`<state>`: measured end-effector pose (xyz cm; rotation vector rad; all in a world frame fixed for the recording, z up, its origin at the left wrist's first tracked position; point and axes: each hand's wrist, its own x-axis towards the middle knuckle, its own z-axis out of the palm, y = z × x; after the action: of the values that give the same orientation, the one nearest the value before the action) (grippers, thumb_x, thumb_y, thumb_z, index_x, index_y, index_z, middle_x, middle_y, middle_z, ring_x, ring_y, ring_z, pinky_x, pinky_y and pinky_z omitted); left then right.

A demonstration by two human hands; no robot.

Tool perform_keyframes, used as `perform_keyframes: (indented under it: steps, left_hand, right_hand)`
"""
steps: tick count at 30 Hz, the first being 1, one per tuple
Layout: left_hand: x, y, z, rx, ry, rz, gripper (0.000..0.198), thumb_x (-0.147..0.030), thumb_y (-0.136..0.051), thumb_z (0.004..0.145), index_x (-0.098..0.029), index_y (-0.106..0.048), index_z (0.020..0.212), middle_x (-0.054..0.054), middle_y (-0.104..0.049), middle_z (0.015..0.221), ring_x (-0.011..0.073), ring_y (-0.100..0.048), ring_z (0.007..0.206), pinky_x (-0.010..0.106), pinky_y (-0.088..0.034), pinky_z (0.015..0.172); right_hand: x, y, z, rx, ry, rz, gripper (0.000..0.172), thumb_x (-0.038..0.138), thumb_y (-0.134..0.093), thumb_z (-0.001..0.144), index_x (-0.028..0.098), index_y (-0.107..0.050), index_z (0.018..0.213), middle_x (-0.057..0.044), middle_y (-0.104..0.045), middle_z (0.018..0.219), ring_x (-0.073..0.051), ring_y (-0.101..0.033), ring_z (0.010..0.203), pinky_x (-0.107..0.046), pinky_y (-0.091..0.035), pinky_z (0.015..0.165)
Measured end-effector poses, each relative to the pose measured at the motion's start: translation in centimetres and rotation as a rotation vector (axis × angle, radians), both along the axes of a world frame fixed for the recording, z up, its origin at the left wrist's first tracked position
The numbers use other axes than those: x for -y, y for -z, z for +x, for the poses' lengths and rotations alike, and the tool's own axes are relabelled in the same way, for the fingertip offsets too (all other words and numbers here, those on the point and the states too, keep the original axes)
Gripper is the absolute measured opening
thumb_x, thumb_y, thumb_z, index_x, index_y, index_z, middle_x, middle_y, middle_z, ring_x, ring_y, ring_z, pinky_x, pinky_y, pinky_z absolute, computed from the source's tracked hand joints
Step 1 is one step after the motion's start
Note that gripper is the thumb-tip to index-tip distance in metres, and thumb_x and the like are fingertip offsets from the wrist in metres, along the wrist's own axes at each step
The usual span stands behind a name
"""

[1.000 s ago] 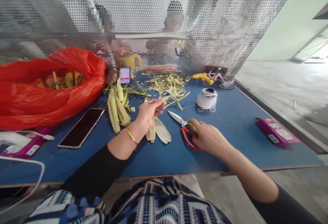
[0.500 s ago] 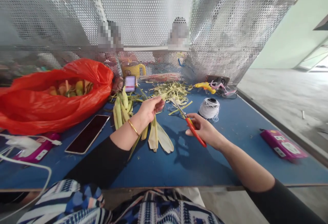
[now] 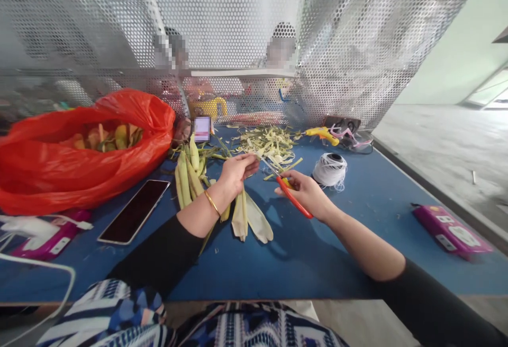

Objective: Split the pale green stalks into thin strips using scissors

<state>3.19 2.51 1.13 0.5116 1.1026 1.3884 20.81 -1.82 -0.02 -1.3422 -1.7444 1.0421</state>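
Head-worn view, forward and downward

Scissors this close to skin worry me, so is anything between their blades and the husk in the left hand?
Nothing visible: the scissors in the right hand point at the pale husk end by the left hand. Whether they touch it, I can't tell.

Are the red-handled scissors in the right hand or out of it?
In: the right hand is wrapped around the handle of the scissors, with their blades pointing toward the left hand.
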Motion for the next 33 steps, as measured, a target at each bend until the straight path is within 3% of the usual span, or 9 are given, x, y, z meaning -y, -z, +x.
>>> perform_keyframes:
  steps: [16, 22, 29, 33]
  left_hand:
    - [0.1, 0.8, 0.4, -0.076, -0.008, -0.001, 0.017, 0.002, -0.066, 0.071, -0.013, -0.066, 0.062, 0.001, -0.066, 0.054, 0.0111, -0.064, 0.052, 0.025, -0.057, 0.065]
    - [0.1, 0.8, 0.4, -0.080, -0.021, -0.012, 0.017, 0.002, -0.068, 0.071, -0.013, -0.067, 0.063, 0.001, -0.066, 0.055, 0.0127, -0.066, 0.055, 0.029, -0.058, 0.071]
    - [0.3, 0.5, 0.2, -0.086, -0.007, -0.018, 0.013, -0.002, -0.069, 0.073, -0.012, -0.066, 0.065, 0.002, -0.066, 0.056, 0.0114, -0.064, 0.053, 0.026, -0.056, 0.066]
    - [0.9, 0.1, -0.3, -0.068, -0.003, -0.003, 0.013, -0.005, -0.066, 0.076, -0.012, -0.065, 0.065, 0.001, -0.066, 0.057, 0.0102, -0.063, 0.053, 0.023, -0.054, 0.061]
  right_hand:
    - [0.1, 0.7, 0.1, -0.006, 0.029, -0.001, 0.065, 0.058, -0.074, 0.061, 0.013, -0.071, 0.107, 0.001, -0.058, 0.069, -0.012, -0.043, 0.061, -0.026, -0.036, 0.055]
    - [0.2, 0.7, 0.3, 0.009, -0.007, 0.012, 0.056, 0.059, -0.072, 0.065, 0.013, -0.072, 0.098, 0.004, -0.048, 0.062, -0.010, -0.037, 0.057, -0.025, -0.031, 0.052]
    - [0.2, 0.7, 0.3, 0.016, -0.021, 0.034, 0.056, 0.062, -0.068, 0.068, 0.013, -0.073, 0.093, 0.005, -0.042, 0.059, -0.009, -0.032, 0.054, -0.024, -0.028, 0.050]
    - [1.1, 0.5, 0.8, 0.168, 0.048, 0.112, 0.051, 0.057, -0.067, 0.071, 0.014, -0.073, 0.099, 0.003, -0.054, 0.060, -0.011, -0.042, 0.055, -0.025, -0.033, 0.053]
